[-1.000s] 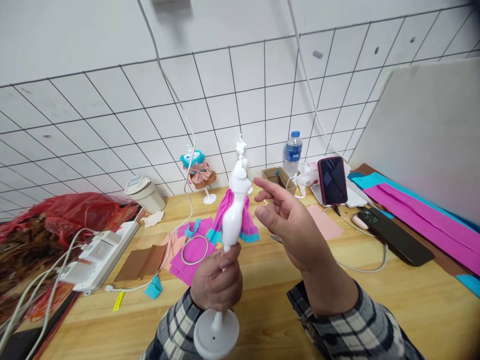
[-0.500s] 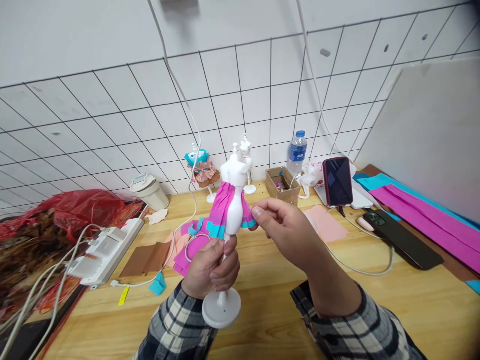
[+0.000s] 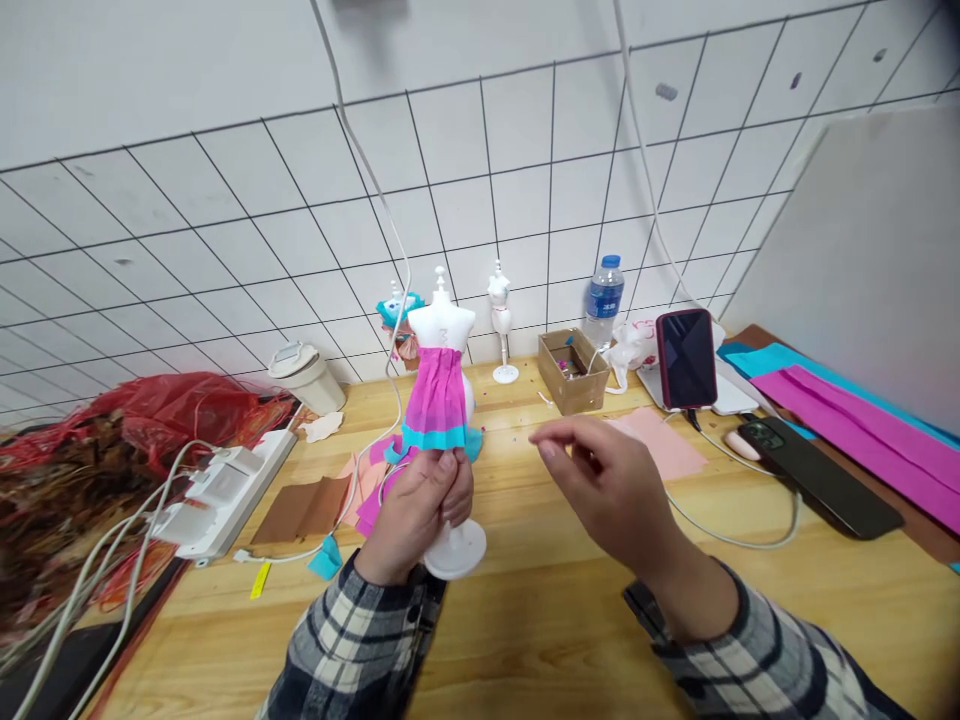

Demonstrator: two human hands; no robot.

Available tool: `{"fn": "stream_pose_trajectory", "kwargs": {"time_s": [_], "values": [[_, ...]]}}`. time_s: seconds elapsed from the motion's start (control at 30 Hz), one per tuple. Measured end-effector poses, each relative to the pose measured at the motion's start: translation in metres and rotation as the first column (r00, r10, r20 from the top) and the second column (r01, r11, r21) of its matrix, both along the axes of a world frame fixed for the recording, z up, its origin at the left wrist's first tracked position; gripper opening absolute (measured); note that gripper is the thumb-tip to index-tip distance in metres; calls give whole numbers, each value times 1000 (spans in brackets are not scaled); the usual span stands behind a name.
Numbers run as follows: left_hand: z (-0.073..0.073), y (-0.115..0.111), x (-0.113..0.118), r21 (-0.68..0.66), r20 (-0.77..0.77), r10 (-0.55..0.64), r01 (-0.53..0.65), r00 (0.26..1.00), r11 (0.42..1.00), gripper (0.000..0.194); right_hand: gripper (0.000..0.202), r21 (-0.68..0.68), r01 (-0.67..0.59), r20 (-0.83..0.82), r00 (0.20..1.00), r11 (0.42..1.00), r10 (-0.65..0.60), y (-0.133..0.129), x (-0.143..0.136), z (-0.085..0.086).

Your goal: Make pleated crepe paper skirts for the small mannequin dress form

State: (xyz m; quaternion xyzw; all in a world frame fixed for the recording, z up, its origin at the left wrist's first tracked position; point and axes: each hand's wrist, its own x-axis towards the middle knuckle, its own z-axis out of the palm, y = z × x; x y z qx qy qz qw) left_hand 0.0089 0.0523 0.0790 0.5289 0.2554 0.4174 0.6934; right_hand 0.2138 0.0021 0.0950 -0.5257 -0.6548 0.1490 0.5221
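My left hand (image 3: 424,500) is wrapped round the stand pole of a white miniature dress form (image 3: 441,320), just under its skirt. A pink crepe-paper skirt (image 3: 435,395) with a turquoise hem hangs round the form from chest height. White body shows past the skirt's right edge. The form's round base (image 3: 455,550) is below my left hand. To the right, my right hand (image 3: 604,490) is apart from the skirt, thumb and forefinger close together, other fingers curled; nothing shows in it. Behind stand a bare small dress form (image 3: 500,310) and one dressed in turquoise and peach (image 3: 401,315).
A cardboard box (image 3: 574,370) and a water bottle (image 3: 603,300) stand at the back. Phones (image 3: 825,475), cables and pink paper strips (image 3: 862,430) lie right. Leftward are a lidded cup (image 3: 309,378), power strip (image 3: 240,495), brown paper (image 3: 304,508) and red plastic bag (image 3: 172,410).
My right hand has let go of the skirt hem and moved right. My left hand has turned the dress form, and the skirt now covers more of its front. The view has shifted slightly.
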Motion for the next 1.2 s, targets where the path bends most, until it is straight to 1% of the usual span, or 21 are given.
{"fn": "stream_pose_trajectory", "kwargs": {"time_s": [0.03, 0.07, 0.13, 0.2, 0.23, 0.27, 0.3, 0.37, 0.47, 0.57, 0.67, 0.73, 0.9, 1.07, 1.13, 1.2], "values": [[-3, 2, 1, 66, -44, 108, -105, 993, 992, 28, 13, 29, -30, 28, 999, 999, 29, -7, 2, -17], [-7, 4, 2, 141, -80, 218, -206, 973, 968, 27, 13, 34, -80, 65, 995, 996, 78, -15, 5, -35], [-17, 10, 5, 273, -139, 406, -359, 903, 892, 32, 14, 11, -177, 184, 968, 984, 172, -29, 11, -73], [-30, 15, 9, 366, -201, 544, -452, 815, 813, 34, 15, -106, -231, 300, 920, 967, 253, -40, 16, -103], [-36, 18, 12, 414, -246, 590, -467, 769, 781, 35, 15, -169, -240, 310, 908, 956, 283, -42, 18, -112], [-41, 20, 15, 457, -295, 619, -461, 728, 761, 37, 16, -225, -231, 307, 905, 947, 294, -43, 19, -119], [-46, 23, 19, 492, -344, 632, -440, 694, 751, 38, 16, -272, -226, 291, 907, 935, 304, -42, 20, -121], [-53, 29, 27, 530, -415, 635, -394, 652, 751, 39, 17, -338, -220, 248, 917, 915, 313, -38, 20, -121], [-62, 37, 40, 545, -450, 642, -379, 621, 748, 36, 17, -392, -234, 204, 921, 890, 332, -29, 19, -114], [-75, 44, 51, 559, -489, 644, -355, 589, 749, 32, 19, -431, -245, 176, 921, 869, 347, -27, 20, -110], [-88, 50, 57, 565, -531, 625, -311, 572, 764, 32, 19, -449, -252, 159, 922, 857, 354, -30, 22, -109], [-93, 53, 57, 569, -549, 616, -288, 565, 771, 33, 19, -449, -259, 152, 921, 855, 359, -31, 22, -110], [-96, 57, 51, 576, -569, 594, -240, 569, 781, 35, 18, -457, -271, 148, 916, 847, 373, -28, 22, -114], [-98, 53, 50, 566, -572, 566, -214, 593, 796, 33, 18, -465, -225, 174, 925, 856, 338, -23, 22, -116], [-96, 48, 49, 567, -579, 573, -218, 581, 794, 31, 19, -455, -203, 184, 931, 867, 315, -23, 24, -115], [-89, 40, 41, 580, -593, 598, -229, 540, 782, 31, 20, -429, -180, 201, 936, 885, 288, -22, 29, -115]]}}
